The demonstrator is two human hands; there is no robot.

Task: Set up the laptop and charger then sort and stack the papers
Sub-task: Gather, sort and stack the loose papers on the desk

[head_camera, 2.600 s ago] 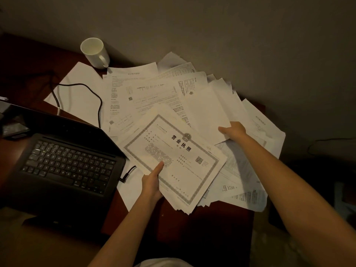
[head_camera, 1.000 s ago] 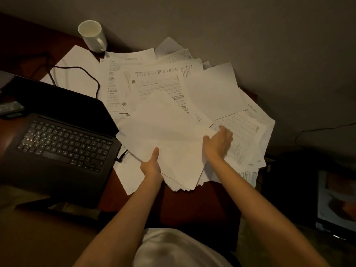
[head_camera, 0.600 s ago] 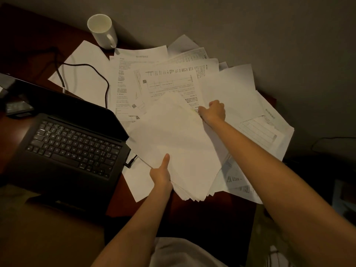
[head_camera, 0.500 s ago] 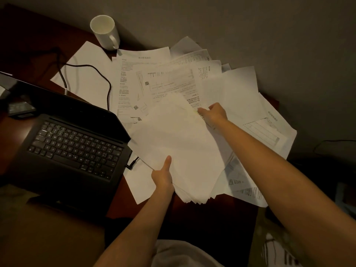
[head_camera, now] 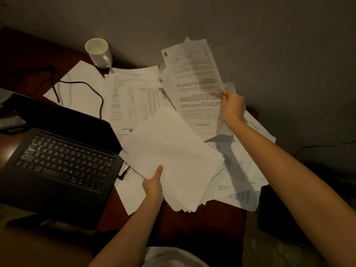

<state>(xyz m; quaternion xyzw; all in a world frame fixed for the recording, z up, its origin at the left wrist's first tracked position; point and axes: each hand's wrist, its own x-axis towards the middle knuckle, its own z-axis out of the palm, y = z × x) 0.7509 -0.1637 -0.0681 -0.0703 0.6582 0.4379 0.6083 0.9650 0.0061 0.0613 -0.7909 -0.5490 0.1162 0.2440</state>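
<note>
Head view — left hand (head_camera: 153, 186) grips the paper stack (head_camera: 173, 160), right hand (head_camera: 232, 106) pinches a printed sheet (head_camera: 194, 81).

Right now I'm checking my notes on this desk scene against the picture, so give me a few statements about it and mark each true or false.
1. The left hand holds a stack of papers with its thumb on top. True.
2. The right hand rests flat on the table. False: it pinches a printed sheet lifted off the pile.
3. The laptop is closed. False: it stands open, keyboard showing.
4. A white mug stands at the far edge of the table, beyond the papers. True.
5. A black cable lies across a blank sheet behind the laptop. True.
</note>
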